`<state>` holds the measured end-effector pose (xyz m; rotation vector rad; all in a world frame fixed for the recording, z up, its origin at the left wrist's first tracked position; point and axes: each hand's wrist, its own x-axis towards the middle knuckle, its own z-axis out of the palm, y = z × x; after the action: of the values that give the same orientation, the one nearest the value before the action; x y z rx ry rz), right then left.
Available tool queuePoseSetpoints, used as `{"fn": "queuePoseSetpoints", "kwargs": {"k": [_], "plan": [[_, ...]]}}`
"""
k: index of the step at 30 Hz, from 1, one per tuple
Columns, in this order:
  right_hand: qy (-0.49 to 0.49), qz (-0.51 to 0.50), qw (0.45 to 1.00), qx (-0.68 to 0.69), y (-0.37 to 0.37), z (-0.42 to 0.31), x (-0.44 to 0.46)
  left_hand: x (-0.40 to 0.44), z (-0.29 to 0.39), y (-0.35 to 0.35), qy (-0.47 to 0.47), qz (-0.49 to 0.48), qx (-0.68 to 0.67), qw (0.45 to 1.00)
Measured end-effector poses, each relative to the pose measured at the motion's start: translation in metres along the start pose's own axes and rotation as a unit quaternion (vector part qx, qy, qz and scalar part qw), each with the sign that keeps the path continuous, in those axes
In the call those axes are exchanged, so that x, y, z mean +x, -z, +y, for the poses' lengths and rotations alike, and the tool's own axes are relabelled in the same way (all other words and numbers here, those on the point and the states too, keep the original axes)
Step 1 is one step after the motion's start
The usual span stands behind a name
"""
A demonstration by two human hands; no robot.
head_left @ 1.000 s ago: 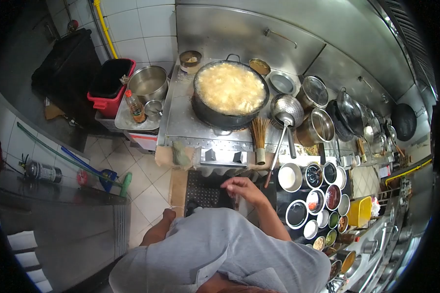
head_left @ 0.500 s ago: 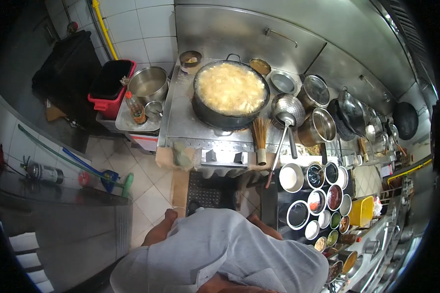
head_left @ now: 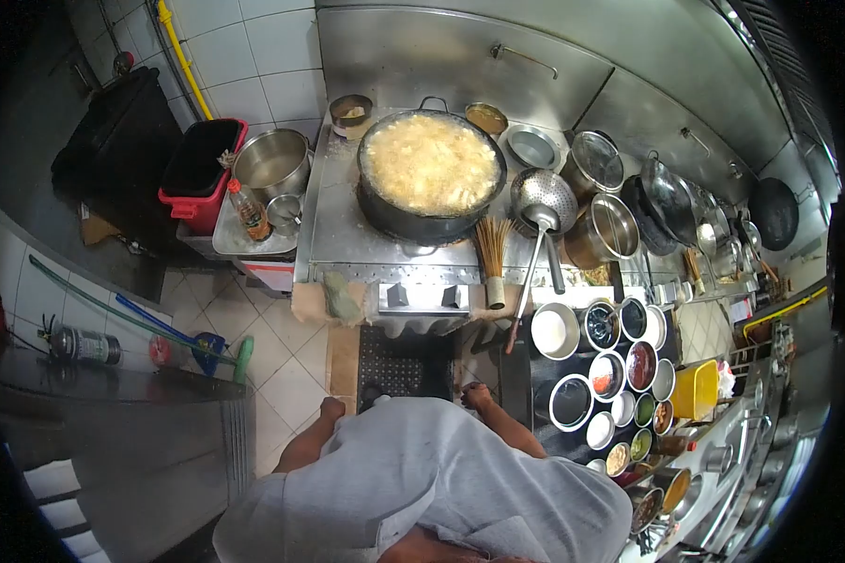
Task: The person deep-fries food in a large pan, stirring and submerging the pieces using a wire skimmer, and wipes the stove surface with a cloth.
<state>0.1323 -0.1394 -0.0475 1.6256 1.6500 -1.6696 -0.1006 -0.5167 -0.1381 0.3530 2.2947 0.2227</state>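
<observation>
My left hand [head_left: 331,407] hangs low in front of me, fingers curled in, above the tiled floor with nothing visible in it. Beside the dark mat, my right hand [head_left: 477,396] is loosely closed, and no object shows in it. Neither hand touches the stove. A large black pot [head_left: 432,225] of pale, foaming, bubbling contents sits on the steel stove top [head_left: 333,225]. To its right are a bamboo wok brush [head_left: 494,263] and a perforated skimmer [head_left: 544,200] whose long handle reaches past the stove's front edge.
Several round containers of sauces and seasonings [head_left: 606,373] stand at my right, near a yellow bin [head_left: 696,389]. Left of the stove are a steel pot [head_left: 270,164], an orange-labelled bottle [head_left: 249,211] and a red bin [head_left: 192,211]. A dark perforated mat [head_left: 406,364] lies ahead.
My right hand has come forward into view beside the mat; before, mostly the forearm showed. The view has shifted slightly, and the pot still bubbles.
</observation>
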Motion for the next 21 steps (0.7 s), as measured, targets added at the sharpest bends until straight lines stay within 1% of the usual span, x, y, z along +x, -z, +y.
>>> {"fn": "queuePoseSetpoints", "kwargs": {"k": [2, 5, 7, 8, 10, 11, 12, 13, 14, 15, 17, 19, 21], "plan": [[-0.009, -0.002, 1.0, 0.024, 0.0, -0.002, 0.001, 0.005, -0.005, -0.008, -0.023, 0.046, 0.016, 0.999], [-0.021, -0.013, 1.0, -0.007, -0.002, 0.012, 0.02, 0.004, -0.005, -0.009, -0.003, 0.043, -0.013, 0.999], [0.032, -0.03, 0.998, -0.053, -0.004, 0.019, 0.022, -0.001, -0.006, -0.012, 0.011, 0.057, -0.042, 0.997], [0.032, -0.031, 0.998, -0.054, -0.004, 0.019, 0.019, -0.003, -0.007, -0.013, 0.025, 0.072, -0.069, 0.995], [0.079, -0.002, 0.995, -0.066, -0.007, 0.019, 0.005, -0.006, -0.01, -0.014, 0.021, 0.065, -0.063, 0.996], [0.079, -0.002, 0.995, -0.066, -0.007, 0.015, -0.003, -0.007, -0.012, -0.014, 0.017, 0.058, -0.057, 0.997], [0.039, 0.0, 0.996, -0.079, -0.006, 0.009, -0.009, -0.007, -0.012, -0.014, 0.017, 0.058, -0.057, 0.997], [-0.001, 0.002, 0.996, -0.092, -0.005, 0.013, -0.005, -0.009, -0.012, -0.012, 0.024, 0.039, -0.063, 0.997], [-0.001, 0.002, 0.996, -0.09, -0.005, 0.017, -0.001, -0.011, -0.012, -0.009, 0.032, 0.019, -0.069, 0.997], [0.004, 0.0, 0.994, -0.109, -0.005, 0.021, 0.003, -0.014, -0.012, -0.008, 0.031, 0.019, -0.067, 0.997], [0.011, -0.001, 0.992, -0.127, -0.005, 0.019, 0.002, -0.023, -0.004, 0.0, 0.01, 0.001, -0.074, 0.997], [-0.03, 0.006, 0.996, -0.082, -0.005, 0.007, -0.014, -0.021, -0.004, 0.001, -0.007, -0.002, -0.048, 0.999], [-0.04, 0.004, 0.996, -0.083, -0.005, 0.008, -0.011, -0.011, -0.01, -0.005, -0.024, -0.005, -0.022, 0.999]]}}
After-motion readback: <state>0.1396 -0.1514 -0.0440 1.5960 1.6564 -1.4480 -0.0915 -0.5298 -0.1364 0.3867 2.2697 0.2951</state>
